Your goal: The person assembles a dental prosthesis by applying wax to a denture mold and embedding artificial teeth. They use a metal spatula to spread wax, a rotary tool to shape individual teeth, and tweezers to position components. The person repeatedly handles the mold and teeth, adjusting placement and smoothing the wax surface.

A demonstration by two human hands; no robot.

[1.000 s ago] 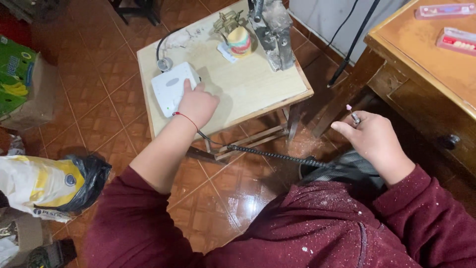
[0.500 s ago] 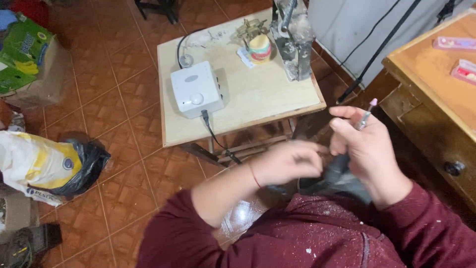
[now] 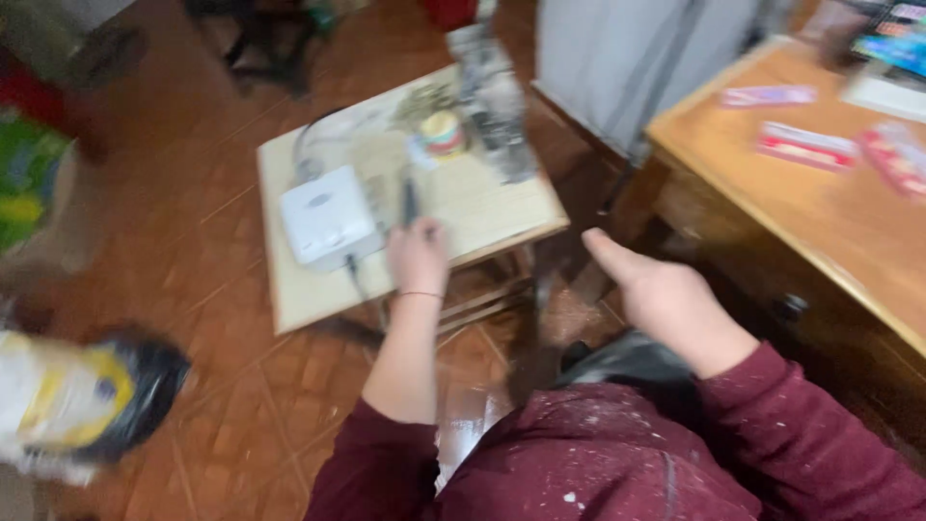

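Terracotta floor tiles, blurred by head motion; small pale table (image 3: 482,217) at centre, wooden desk (image 3: 830,232) to the right.

Change since half a second ago: the left hand (image 3: 417,256), then drawn back near the lap beside the right, is now out over the near edge of the table. It is closed around a slim dark pen-shaped handpiece (image 3: 409,201), which was not visible on the table before. Judged: the tool has been carried over to the table and is being set down or held there, just right of the white control box (image 3: 328,217).

Orientation: the handpiece's long axis runs nearly straight away from the person, its free end pointing toward the far side of the table and the small round jar (image 3: 443,133). Which end is the working tip cannot be told through the blur.

Right hand (image 3: 666,299): now loosely open and empty, thumb out, hovering above the dark cloth (image 3: 627,362) on the lap, well apart from the table.
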